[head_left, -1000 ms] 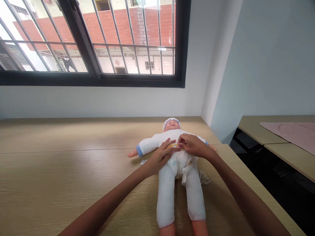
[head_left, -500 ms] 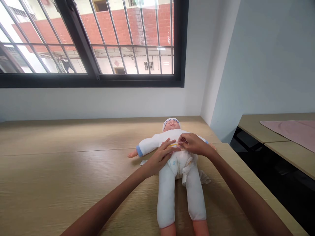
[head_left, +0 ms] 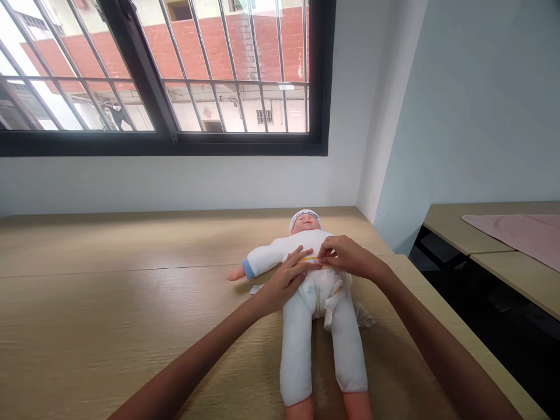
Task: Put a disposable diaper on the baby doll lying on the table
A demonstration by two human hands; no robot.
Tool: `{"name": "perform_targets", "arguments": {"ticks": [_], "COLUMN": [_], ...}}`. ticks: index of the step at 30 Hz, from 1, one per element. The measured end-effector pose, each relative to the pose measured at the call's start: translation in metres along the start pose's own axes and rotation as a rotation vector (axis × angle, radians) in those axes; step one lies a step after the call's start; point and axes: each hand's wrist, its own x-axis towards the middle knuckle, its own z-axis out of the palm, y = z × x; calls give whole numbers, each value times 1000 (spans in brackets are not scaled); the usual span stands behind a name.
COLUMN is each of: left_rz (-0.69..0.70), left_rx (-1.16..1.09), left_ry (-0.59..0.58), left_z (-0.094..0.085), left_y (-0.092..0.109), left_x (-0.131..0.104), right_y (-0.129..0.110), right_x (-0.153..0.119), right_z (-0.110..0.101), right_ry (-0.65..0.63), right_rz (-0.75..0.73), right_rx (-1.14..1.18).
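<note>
A baby doll (head_left: 296,350) in a white suit with blue cuffs and a white printed cap lies on its back, legs toward me. Around its hips is a white diaper (head_left: 318,291) with faint coloured prints and a yellow line near the waist. My left hand (head_left: 284,280) rests on the diaper's front with fingers stretched out across the waist. Fingertips of my right hand (head_left: 350,256) are pinched together at the diaper's upper edge, close to the left fingertips. One loose side flap (head_left: 333,303) of the diaper hangs over the thigh.
The doll lies on a wooden table (head_left: 131,326) against a white wall under a barred window (head_left: 227,81). The table's right edge runs close past the doll. Across a dark gap, another table carries a pink cloth (head_left: 520,233).
My right hand has shifted very slightly along the diaper's waist, its fingers still pinched. My left hand stays nearly in place, and the doll's legs have moved a touch to the right.
</note>
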Motion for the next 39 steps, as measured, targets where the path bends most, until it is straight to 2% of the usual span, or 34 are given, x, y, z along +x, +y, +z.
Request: {"name": "perform_targets", "arguments": {"ticks": [8,15,22,29,39], "left_rz": [-9,18,31,54,45], "left_rx": [-8,2,37,82,92], "left_ry": [-6,-5,14,36,32], "left_z": [-1,0,1,2,1], "left_y": [1,1,-2,-2,-2], "left_x": [-1,0,0,0,0], "right_y": [-1,8,16,16,20], "right_x": [1,3,5,3,7], "right_z": [3,6,6,0,11], "right_ry": [42,76,79,-70,42], "right_rz": [46,44,127,24,80], "right_rx": [16,32,95,200,152]}}
